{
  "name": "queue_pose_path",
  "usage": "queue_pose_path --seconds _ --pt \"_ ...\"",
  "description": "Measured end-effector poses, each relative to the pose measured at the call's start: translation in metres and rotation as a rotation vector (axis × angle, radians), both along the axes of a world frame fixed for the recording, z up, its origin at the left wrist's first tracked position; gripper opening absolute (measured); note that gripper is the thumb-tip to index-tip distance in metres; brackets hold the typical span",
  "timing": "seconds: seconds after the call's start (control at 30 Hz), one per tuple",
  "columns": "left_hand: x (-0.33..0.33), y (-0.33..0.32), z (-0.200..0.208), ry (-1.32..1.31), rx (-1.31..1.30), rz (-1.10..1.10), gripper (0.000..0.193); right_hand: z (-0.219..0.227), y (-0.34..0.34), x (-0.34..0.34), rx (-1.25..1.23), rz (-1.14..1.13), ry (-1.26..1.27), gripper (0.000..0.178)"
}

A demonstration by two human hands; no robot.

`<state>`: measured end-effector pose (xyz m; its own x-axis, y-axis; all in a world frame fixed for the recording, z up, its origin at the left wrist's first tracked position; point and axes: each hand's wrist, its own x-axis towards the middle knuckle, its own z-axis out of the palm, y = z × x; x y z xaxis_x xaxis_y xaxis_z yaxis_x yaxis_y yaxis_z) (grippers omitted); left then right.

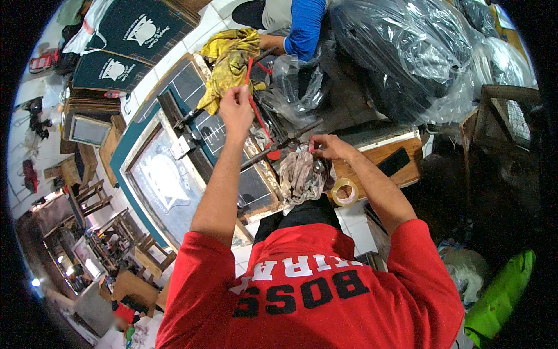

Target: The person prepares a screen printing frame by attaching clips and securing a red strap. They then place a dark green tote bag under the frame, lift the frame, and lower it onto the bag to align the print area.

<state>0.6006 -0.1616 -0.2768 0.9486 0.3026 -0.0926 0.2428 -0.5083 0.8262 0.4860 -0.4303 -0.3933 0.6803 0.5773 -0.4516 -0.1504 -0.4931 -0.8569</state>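
My left hand point(236, 110) is raised over the bench, its fingers closed on a thin red strip point(256, 110). The strip slants down toward a dark metal rod point(279, 145). Farther right, my right hand point(330, 146) is pinched just above a stained, crumpled rag point(301, 177). A bit of red shows at its fingertips, but what they hold is too small to name. A yellow stained cloth point(232, 61) lies beyond my left hand. To its left, a framed printing screen point(165, 168) with a white design is mounted at a metal clamp point(185, 145).
A roll of clear tape point(344, 192) and a black phone point(395, 161) rest on a wooden board point(411, 152) at right. Across the bench, another person's blue sleeve point(305, 29) reaches toward the yellow cloth. Large plastic-wrapped bundles point(401, 52) crowd the far right.
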Motion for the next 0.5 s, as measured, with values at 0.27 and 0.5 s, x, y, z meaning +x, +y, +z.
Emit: queue_pose_path --seconds 0.27,0.5 --pt "-0.081 -0.014 -0.007 0.051 0.081 -0.041 0.027 -0.041 0.001 -0.016 0.024 -0.052 -0.201 0.023" --pt "-0.077 -0.016 -0.017 0.062 0.026 0.02 0.019 0.014 0.007 0.006 0.062 -0.144 0.046 0.015"
